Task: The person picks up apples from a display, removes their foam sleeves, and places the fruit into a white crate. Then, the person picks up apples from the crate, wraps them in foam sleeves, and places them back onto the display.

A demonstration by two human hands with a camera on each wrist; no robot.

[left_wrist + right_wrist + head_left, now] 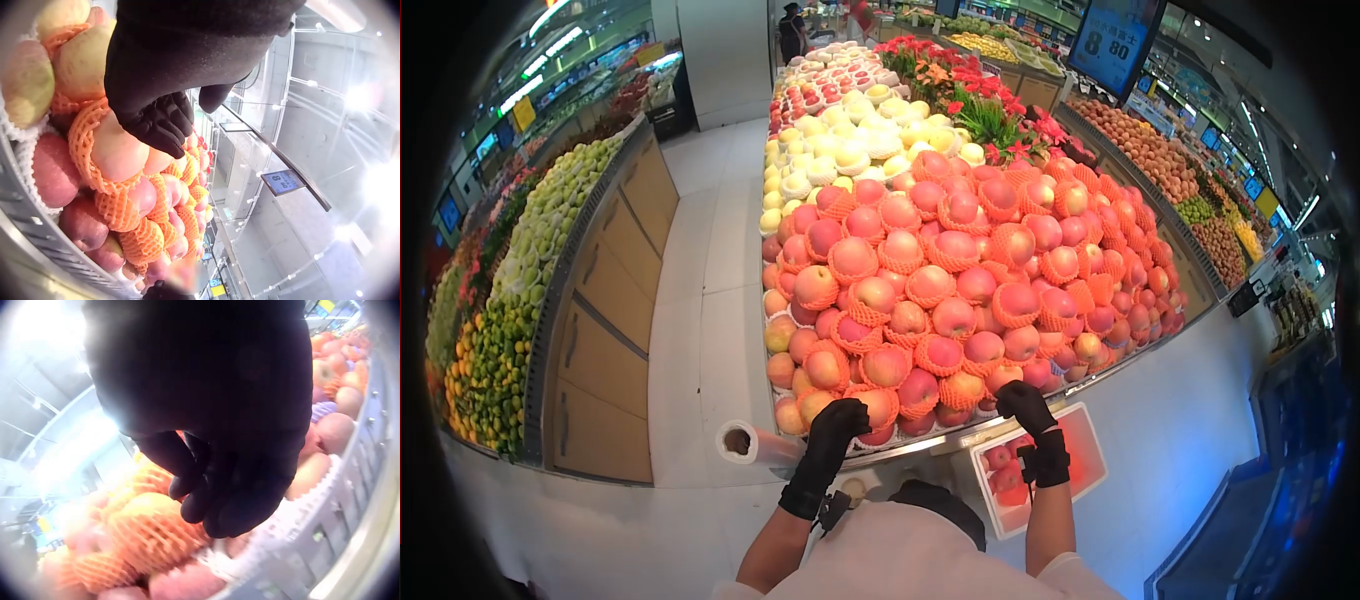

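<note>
A heap of red apples [930, 285], many in orange foam nets, fills the front of the stand. My gloved left hand [837, 425] is over its near left edge. In the left wrist view, its loosely bent fingers are close by a netted apple [119, 150], with nothing seen between them. My gloved right hand [1025, 405] is at the near edge further right. The right wrist view shows its fingers [240, 509] bent downward and the thumb near them, above the stand's slatted rim [312, 540]. A netted apple [153, 528] lies beside those fingertips; no apple shows in that hand.
Below my right hand, a white foam box [1090, 440] holds several apples [1005, 475]. A roll of clear bags [762, 444] stands left of my left hand. Yellow fruit [850, 140] and red flowers [960, 75] are further back. Another fruit stand [620, 220] lines the aisle at left.
</note>
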